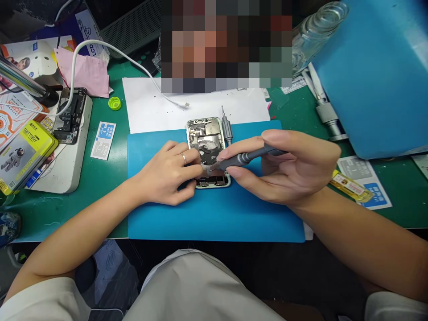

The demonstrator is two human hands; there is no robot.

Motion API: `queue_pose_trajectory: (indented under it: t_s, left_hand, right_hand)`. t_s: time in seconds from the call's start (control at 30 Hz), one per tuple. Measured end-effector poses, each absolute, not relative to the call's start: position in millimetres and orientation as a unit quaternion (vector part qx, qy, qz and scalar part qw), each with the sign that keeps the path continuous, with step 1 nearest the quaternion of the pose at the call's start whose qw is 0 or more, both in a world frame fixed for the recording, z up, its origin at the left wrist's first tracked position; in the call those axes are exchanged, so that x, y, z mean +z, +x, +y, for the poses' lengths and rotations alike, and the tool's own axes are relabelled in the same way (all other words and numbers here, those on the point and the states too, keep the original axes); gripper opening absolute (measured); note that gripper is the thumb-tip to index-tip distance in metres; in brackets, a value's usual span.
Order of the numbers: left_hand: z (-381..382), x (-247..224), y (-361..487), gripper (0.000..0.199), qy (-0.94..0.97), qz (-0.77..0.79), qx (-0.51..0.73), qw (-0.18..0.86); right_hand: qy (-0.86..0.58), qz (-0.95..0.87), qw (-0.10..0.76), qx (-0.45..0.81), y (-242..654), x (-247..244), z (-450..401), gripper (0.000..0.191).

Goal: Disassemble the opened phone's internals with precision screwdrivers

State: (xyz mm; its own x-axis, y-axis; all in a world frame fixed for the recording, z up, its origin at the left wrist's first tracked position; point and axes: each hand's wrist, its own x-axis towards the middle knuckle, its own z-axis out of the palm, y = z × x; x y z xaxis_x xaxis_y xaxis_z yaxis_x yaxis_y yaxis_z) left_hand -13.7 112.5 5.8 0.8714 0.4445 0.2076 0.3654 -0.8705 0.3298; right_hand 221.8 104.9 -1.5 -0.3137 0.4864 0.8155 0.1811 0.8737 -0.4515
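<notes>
Right hand (287, 167) is clamping a ribbed grey screwdriver (245, 158) – centre of frame.
Left hand (170, 174) is touching the opened, rounded phone (210, 145) – its fingers curling.

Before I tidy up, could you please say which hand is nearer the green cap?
Left. The left hand is right of the cap, at the phone; the right hand is farther right.
</notes>
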Motion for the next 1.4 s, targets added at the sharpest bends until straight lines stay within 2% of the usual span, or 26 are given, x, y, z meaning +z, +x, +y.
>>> queue_pose_trajectory:
  t_s: [0.33, 0.73, 1.07, 1.4]
  left_hand:
    - [112.3, 5.2, -14.1, 0.013, 0.956, 0.209, 0.149, 0.140]
    - [112.1, 4.3, -13.2, 0.009, 0.951, 0.227, 0.155, 0.142]
    - [112.6, 3.6, -11.4, 0.017, 0.947, 0.240, 0.165, 0.133]
    - [112.9, 1.7, -10.1, 0.019, 0.946, 0.241, 0.179, 0.126]
  right_hand:
    - [-0.196, -0.792, 0.562, 0.137, 220.1, -2.8, 105.7, 0.080]
    - [-0.240, -0.787, 0.541, 0.170, 225.3, -3.9, 101.7, 0.080]
    - [-0.215, -0.791, 0.555, 0.140, 221.7, -3.5, 103.5, 0.082]
    - [-0.253, -0.779, 0.553, 0.154, 221.0, -5.2, 100.7, 0.079]
